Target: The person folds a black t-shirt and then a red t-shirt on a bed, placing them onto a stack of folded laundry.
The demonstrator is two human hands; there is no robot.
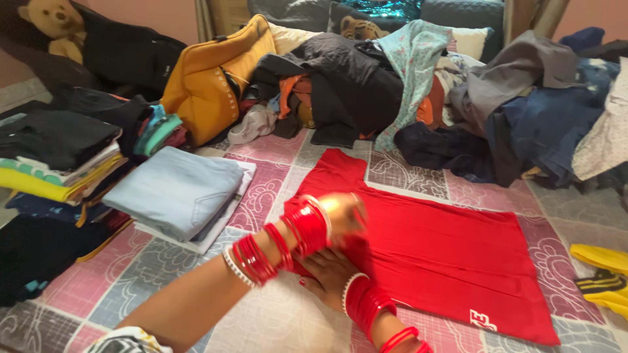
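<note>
Both our hands meet on the red shirt's near-left edge: left hand point(337, 219) blurred, grip unclear; right hand point(327, 271) pressing flat. Red shirt point(445, 252) stretches away rightward across the bed point(261, 189).

both hands meet on the near left edge of the shirt point(445, 248), left hand point(337, 219) over right hand point(327, 274). the shirt lies flat on the bedspread point(261, 189), stretching right of the hands. left of them sit folded stacks point(176, 189). behind lies a clothes heap point(366, 85), a bag point(209, 78) at its left.
</note>
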